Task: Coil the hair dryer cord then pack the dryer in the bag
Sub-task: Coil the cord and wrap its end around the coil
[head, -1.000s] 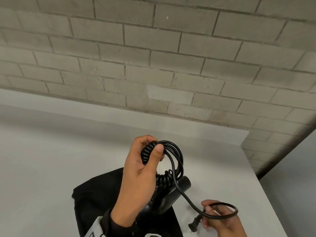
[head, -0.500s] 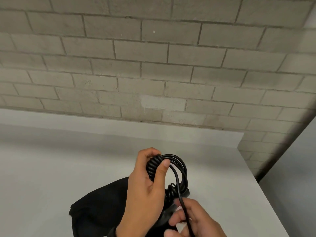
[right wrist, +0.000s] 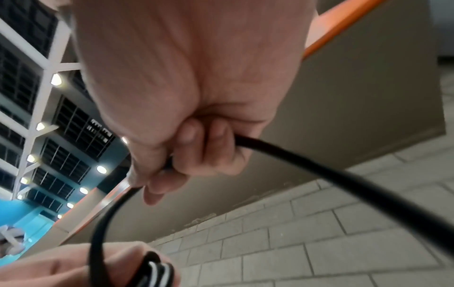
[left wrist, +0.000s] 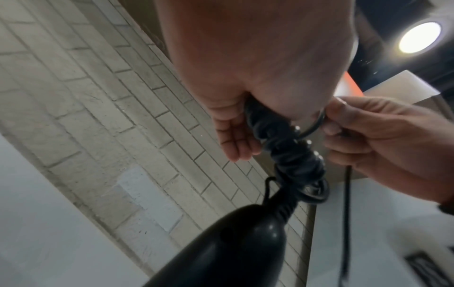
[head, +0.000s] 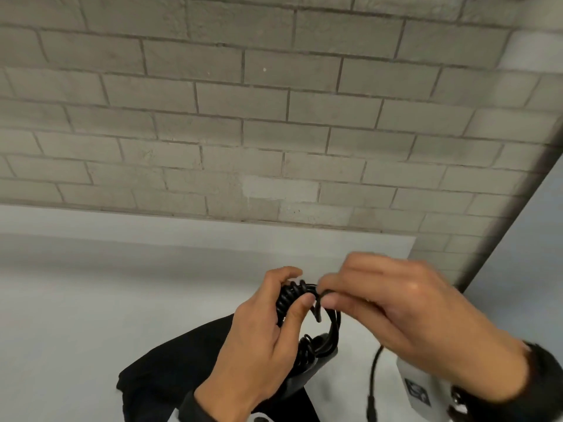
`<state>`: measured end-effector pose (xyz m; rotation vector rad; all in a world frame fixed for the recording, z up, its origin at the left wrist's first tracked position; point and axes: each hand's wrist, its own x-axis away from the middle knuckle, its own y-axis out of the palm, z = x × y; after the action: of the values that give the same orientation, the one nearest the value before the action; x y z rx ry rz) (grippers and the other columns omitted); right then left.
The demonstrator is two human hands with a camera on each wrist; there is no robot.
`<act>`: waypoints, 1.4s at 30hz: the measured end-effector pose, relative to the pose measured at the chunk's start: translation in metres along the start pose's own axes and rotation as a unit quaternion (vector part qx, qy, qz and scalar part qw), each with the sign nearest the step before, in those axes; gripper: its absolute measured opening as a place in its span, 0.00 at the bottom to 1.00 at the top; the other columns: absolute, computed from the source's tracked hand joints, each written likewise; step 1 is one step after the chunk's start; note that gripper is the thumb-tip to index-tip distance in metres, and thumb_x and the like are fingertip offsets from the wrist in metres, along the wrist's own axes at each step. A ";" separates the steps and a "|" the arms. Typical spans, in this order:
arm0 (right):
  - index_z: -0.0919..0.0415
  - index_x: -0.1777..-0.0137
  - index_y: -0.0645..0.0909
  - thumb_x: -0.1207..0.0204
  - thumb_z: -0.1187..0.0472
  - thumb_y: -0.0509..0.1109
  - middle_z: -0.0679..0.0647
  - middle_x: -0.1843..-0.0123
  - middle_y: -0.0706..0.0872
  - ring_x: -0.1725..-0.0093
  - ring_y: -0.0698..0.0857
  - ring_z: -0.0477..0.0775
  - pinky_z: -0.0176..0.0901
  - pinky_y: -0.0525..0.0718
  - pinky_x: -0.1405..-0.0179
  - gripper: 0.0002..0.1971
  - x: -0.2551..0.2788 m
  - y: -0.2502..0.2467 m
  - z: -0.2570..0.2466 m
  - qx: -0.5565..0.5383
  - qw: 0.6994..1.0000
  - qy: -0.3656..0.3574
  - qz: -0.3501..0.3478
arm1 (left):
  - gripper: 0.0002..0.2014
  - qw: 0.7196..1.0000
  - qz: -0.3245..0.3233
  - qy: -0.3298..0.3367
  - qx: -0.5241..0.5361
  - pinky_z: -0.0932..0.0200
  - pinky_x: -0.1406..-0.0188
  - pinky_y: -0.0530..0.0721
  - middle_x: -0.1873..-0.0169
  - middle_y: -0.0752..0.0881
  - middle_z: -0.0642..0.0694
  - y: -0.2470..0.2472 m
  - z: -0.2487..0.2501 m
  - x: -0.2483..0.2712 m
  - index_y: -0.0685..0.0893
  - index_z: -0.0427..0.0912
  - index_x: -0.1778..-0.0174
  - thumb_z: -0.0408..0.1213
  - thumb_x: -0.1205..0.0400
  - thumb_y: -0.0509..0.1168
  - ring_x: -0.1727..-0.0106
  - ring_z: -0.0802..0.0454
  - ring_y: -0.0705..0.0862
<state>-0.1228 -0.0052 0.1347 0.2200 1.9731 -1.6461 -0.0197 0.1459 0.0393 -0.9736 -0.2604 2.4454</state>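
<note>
My left hand (head: pixel 268 333) grips a bundle of black coiled cord (head: pixel 292 295) above the table, thumb pressed on the loops. The black hair dryer (left wrist: pixel 228 248) hangs under that bundle, its body largely hidden behind my left hand in the head view. My right hand (head: pixel 396 312) has come up to the top of the bundle and pinches a straight stretch of cord (right wrist: pixel 307 165) against the loops; the loose tail (head: pixel 373 382) dangles below it. A black cloth bag (head: pixel 170 373) lies flat on the table under my left arm.
The white table (head: pixel 91 300) runs back to a grey brick wall (head: pixel 243 132). Its right edge drops off near my right wrist. A small grey wrist unit (head: pixel 420 388) sits under my right forearm.
My right hand rose from low beside the plug to the top of the bundle, bringing a loop of cord with it. The left hand kept its hold and barely shifted.
</note>
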 end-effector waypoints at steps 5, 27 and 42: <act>0.57 0.50 0.89 0.20 0.57 0.71 0.37 0.62 0.84 0.61 0.85 0.39 0.26 0.78 0.59 0.07 -0.025 0.012 0.019 -0.200 0.980 0.018 -0.013 | 0.04 0.998 -0.025 0.060 0.008 0.79 0.66 0.69 0.68 0.80 0.69 -0.005 0.005 0.001 0.79 0.56 0.47 0.44 0.15 0.61 0.69 0.66 0.79; 0.48 0.47 0.89 0.29 0.56 0.79 0.48 0.56 0.80 0.56 0.82 0.49 0.33 0.77 0.52 0.11 -0.013 0.015 0.022 -0.275 0.957 0.014 -0.097 | 0.14 0.996 -0.040 0.038 0.065 0.44 0.73 0.74 0.75 0.79 0.42 -0.007 -0.014 0.003 0.76 0.58 0.49 0.61 0.16 0.52 0.76 0.46 0.76; 0.56 0.59 0.88 0.34 0.49 0.80 0.45 0.65 0.86 0.66 0.84 0.44 0.33 0.82 0.63 0.11 -0.012 0.072 0.024 -0.532 0.837 0.106 0.077 | 0.07 0.985 -0.043 0.058 0.155 0.74 0.67 0.75 0.72 0.81 0.65 -0.004 -0.002 0.001 0.84 0.41 0.51 0.37 0.23 0.72 0.74 0.64 0.80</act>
<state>-0.0723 -0.0084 0.0766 0.1171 2.6321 -0.2514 -0.0173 0.1497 0.0390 -0.9397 0.1133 2.2541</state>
